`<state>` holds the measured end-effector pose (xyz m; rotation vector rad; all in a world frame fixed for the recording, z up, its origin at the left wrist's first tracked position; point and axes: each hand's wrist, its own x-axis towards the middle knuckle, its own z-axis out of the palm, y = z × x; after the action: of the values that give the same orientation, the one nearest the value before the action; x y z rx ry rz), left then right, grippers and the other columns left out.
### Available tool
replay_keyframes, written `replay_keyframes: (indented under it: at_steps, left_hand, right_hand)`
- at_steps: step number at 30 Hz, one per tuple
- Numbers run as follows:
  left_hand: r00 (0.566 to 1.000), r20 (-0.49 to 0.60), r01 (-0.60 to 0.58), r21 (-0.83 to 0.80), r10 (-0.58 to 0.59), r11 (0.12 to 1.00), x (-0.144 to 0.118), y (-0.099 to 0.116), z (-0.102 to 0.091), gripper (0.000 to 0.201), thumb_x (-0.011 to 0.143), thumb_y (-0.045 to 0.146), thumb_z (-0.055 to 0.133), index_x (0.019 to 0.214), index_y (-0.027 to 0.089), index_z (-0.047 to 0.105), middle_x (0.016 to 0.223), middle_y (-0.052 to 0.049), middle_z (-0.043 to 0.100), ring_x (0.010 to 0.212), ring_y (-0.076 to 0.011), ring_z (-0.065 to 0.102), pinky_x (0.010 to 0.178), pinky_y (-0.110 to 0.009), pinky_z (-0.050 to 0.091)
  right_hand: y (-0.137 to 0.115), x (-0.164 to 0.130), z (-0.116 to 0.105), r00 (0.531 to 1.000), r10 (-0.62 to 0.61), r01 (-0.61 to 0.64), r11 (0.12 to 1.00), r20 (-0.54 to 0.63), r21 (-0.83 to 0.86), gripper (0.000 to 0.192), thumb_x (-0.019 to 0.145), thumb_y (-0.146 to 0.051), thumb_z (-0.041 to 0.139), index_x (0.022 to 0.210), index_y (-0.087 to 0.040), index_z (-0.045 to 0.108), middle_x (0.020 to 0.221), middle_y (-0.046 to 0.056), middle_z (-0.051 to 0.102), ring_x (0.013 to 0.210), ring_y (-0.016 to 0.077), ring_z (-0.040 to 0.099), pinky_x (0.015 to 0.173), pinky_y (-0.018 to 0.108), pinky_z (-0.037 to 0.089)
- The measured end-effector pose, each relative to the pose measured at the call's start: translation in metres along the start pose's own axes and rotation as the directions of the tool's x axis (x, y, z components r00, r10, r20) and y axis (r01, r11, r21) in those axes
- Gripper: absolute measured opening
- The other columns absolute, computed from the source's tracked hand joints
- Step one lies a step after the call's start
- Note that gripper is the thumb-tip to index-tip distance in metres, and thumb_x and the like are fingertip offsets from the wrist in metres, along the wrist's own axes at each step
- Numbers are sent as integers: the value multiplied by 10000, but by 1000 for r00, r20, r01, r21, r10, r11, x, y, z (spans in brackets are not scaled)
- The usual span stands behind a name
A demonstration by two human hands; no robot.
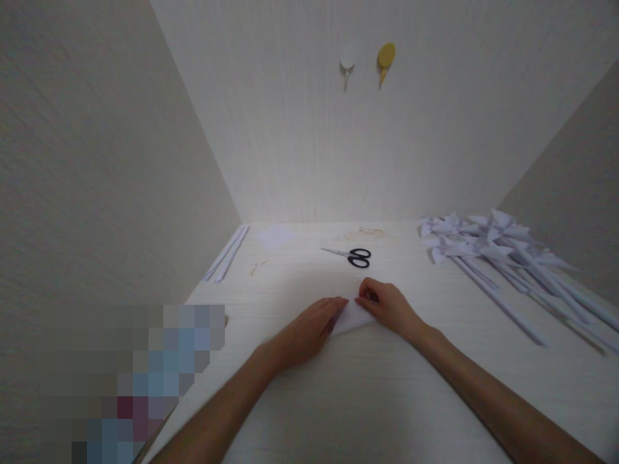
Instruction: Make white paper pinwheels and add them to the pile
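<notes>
A piece of white paper, seemingly folded, is between my two hands near the middle of the table. My left hand has its fingers together over the left end of the paper. My right hand is closed in a pinch at the paper's upper right edge, its index finger curled. Parts of the paper are hidden beneath both hands. Just beyond them lie scissors with black handles, blades shut and pointing left.
White paper pinwheels on rolled sticks are heaped at right. Paper sticks and a paper sheet lie at left, a thin small piece nearer. Small tan bits lie by the back wall, which bears white and yellow hooks.
</notes>
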<state>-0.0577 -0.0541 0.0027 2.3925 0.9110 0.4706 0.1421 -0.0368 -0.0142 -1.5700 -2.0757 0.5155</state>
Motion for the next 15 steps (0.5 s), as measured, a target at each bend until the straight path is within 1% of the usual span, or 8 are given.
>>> replay_keyframes:
  at_steps: [2, 6, 12, 15]
  left_hand:
    - [1000, 11, -11, 24, 10, 1000, 0, 0, 0, 371, 856, 158, 234, 1202, 151, 369, 1247, -90, 435, 1159, -127, 376, 1002, -317, 297]
    - [999, 30, -17, 71, 14, 997, 1, 0, 0, 400, 841, 122, 246, 1221, 124, 372, 1273, -113, 408, 1185, -140, 347, 1002, -324, 297]
    - [997, 27, -70, 106, 67, 992, 1, -4, 3, 464, 780, 28, 270, 1205, 145, 414, 1282, -99, 398, 1195, -144, 334, 997, -337, 298]
    - [998, 24, -68, 108, 66, 992, 0, -5, 4, 468, 776, 28, 272, 1205, 145, 417, 1284, -99, 397, 1194, -150, 336, 993, -342, 302]
  right_hand:
    - [0, 2, 0, 1000, 9, -9, 1000, 4, -12, 79, 720, -253, 500, 674, -191, 489, 586, -8, 557, 531, 115, 482, 497, 215, 304]
    - [1, 5, 0, 999, 43, -43, 999, 13, 7, 64, 704, -236, 516, 671, -190, 488, 588, -7, 561, 534, 114, 488, 498, 213, 316]
    - [2, 8, 1, 998, 67, -68, 997, 17, 48, 67, 694, -236, 521, 666, -190, 483, 596, -6, 559, 545, 115, 493, 496, 213, 329]
    - [1, 8, 0, 997, 77, -78, 996, 16, 52, 69, 697, -237, 518, 666, -191, 477, 590, -8, 552, 543, 114, 490, 496, 213, 333]
